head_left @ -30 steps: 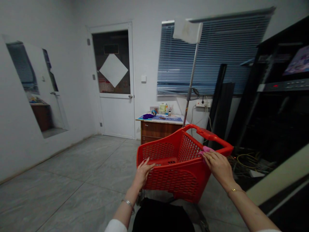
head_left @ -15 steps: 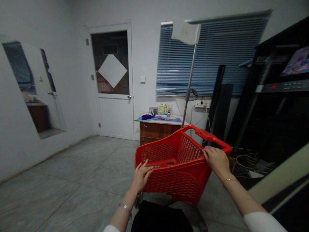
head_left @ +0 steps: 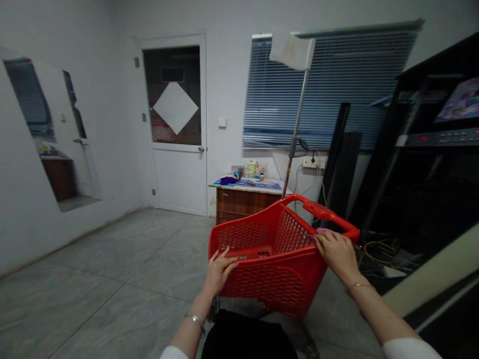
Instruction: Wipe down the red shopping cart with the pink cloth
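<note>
A red plastic shopping cart [head_left: 262, 284] with slotted sides stands right in front of me. My left hand [head_left: 219, 271] straddles the rim of its near side toward the left end, some fingers over the inside and others along the outside. At the rear corner, below the handle [head_left: 325, 212], my right hand [head_left: 337, 252] presses a small pink piece [head_left: 321, 231] to the red edge. Mostly covered by the fingers, that pink piece could be cloth or sponge; I cannot tell which. The cart's inside shows nothing lying in it.
A pole with a white flag [head_left: 292, 50] rises behind the cart. Beyond stands a wooden desk [head_left: 247, 202] with bottles and a purple cloth [head_left: 228, 180]. A dark rack [head_left: 415, 199] and loose cables [head_left: 381, 249] are on the right, a white door [head_left: 179, 179] at the back left.
My right hand has shifted very slightly on the cart's rear corner, with the pink piece still under its fingers. My left hand and the cart look the same.
</note>
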A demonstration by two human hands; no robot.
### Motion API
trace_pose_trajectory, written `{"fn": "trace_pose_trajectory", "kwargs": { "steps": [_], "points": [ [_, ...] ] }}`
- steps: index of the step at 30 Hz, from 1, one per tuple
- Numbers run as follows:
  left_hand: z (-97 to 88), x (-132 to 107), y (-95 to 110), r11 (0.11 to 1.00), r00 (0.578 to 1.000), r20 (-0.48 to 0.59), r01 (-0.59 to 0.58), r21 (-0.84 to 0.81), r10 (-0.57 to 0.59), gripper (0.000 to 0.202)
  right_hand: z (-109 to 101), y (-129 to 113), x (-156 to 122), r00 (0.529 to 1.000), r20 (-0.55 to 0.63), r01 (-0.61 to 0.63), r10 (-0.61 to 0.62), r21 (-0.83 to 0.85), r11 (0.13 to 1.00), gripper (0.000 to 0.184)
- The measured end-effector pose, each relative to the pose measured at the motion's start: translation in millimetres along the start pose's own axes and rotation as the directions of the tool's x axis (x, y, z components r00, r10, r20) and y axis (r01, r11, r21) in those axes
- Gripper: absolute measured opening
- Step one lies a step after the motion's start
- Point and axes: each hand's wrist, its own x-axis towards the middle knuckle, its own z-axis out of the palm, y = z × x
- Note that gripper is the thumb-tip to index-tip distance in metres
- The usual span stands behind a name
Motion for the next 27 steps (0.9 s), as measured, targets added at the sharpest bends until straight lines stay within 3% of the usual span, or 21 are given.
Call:
{"fn": "trace_pose_trajectory", "kwargs": {
  "steps": [16, 27],
  "points": [
    [-11.1, 28, -36, 0.999, 0.995, 0.100, 0.001, -0.043, 0.003, 0.021, -16, 4, -4, 0.997, 0.072, 0.022, -0.021, -0.023, 0.999, 0.028],
    [-26.3, 34, -52, 0.998, 0.986, 0.167, 0.023, -0.061, -0.013, 0.024, -20, -10, 8, 0.993, 0.121, 0.010, -0.008, -0.018, 1.000, 0.031]
  ]
}}
